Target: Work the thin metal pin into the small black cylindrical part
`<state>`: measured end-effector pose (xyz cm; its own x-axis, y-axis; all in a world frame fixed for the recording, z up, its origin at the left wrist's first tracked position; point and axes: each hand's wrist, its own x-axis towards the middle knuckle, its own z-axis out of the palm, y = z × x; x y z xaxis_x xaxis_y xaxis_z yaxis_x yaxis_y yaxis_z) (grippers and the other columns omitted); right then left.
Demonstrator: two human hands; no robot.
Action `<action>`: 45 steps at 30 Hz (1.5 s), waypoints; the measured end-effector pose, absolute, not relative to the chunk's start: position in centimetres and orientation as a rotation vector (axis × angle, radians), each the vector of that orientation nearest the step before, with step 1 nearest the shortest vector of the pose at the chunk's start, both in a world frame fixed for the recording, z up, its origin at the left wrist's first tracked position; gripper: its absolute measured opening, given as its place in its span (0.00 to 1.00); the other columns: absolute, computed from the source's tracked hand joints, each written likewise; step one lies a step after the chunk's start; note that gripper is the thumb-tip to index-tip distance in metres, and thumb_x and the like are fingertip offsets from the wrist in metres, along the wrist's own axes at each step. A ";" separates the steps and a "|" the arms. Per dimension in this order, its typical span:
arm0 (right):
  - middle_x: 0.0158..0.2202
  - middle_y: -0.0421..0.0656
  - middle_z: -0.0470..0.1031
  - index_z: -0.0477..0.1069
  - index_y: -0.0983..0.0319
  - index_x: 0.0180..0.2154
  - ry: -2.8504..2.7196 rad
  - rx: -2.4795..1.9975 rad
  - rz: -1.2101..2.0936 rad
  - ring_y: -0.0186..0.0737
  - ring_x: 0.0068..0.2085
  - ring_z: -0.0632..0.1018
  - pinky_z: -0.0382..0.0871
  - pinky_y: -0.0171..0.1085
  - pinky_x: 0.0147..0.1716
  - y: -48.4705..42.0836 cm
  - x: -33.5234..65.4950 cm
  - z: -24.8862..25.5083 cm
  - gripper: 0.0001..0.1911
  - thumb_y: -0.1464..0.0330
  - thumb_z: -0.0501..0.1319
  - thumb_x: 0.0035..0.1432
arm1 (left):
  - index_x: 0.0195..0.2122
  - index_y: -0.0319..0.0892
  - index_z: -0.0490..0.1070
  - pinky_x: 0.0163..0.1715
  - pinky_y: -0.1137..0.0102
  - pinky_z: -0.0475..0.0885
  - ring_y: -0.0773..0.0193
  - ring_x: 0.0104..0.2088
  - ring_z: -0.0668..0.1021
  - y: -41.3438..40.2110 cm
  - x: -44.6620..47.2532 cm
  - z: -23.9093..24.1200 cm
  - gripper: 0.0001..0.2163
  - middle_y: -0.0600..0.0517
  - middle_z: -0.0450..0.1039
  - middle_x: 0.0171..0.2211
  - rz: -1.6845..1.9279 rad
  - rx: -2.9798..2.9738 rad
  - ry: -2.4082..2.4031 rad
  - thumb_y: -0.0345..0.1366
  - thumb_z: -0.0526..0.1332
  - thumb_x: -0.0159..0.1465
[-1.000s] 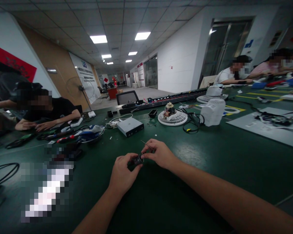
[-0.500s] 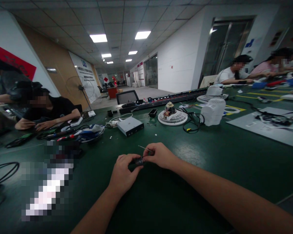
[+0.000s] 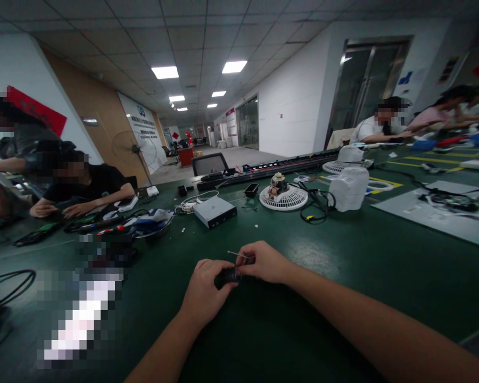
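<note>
My left hand (image 3: 205,292) is closed around a small dark cylindrical part (image 3: 227,275), thumb below and fingers above, partly covering it. A ring-like rim shows at the part's right end. There the fingertips of my right hand (image 3: 265,263) touch or nearly touch that rim. Pinched in the same right hand is a thin metal rod (image 3: 233,252), its free end pointing left above the cylinder; the rest is hidden in the fingers. Both hands are just above the green table (image 3: 315,319).
Beyond my hands lie a silver-and-black drive box (image 3: 214,211), a white fan grille with motor (image 3: 283,198), a small black tray (image 3: 251,189) and a white plastic housing (image 3: 348,189). Cables (image 3: 10,298) lie at left. Co-workers sit at both sides.
The whole view has shifted a little, so everything appears slightly lower. The dark cylinder's right end now shows more of its rim. Both hands keep their grips.
</note>
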<state>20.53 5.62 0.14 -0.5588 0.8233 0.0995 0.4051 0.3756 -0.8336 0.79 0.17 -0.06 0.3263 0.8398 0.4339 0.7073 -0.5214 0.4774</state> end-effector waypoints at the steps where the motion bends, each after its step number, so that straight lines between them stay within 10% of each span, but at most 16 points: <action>1: 0.27 0.39 0.75 0.75 0.63 0.33 -2.135 -1.034 1.046 0.33 0.27 0.73 0.64 0.31 0.25 5.6 20.5 0.2 0.08 0.66 0.67 0.49 | 0.41 0.49 0.75 0.46 0.57 0.70 0.56 0.42 0.77 0.2 0.8 -0.1 0.13 0.53 0.78 0.39 0.972 2.384 1.427 0.32 0.68 0.54; 21: 0.34 0.42 0.79 0.79 0.59 0.36 -2.390 -1.080 0.335 0.38 0.32 0.76 0.65 0.35 0.33 5.0 21.2 1.8 0.09 0.69 0.60 0.54 | 0.40 0.46 0.75 0.43 0.57 0.73 0.54 0.41 0.78 1.1 0.1 -0.6 0.12 0.51 0.79 0.39 1.074 2.205 1.747 0.33 0.65 0.54; 45: 0.27 0.40 0.79 0.80 0.59 0.31 -2.300 -1.203 0.670 0.35 0.27 0.75 0.64 0.32 0.27 5.4 21.2 1.6 0.09 0.69 0.61 0.48 | 0.37 0.47 0.75 0.46 0.57 0.70 0.56 0.40 0.78 0.6 0.7 -0.2 0.09 0.52 0.78 0.37 0.978 2.321 1.621 0.34 0.65 0.54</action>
<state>21.24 5.40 1.63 -0.5140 0.8410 0.1689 0.6189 0.5000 -0.6058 0.72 0.62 -0.22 0.2053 0.8820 0.4241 0.7865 -0.4066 0.4649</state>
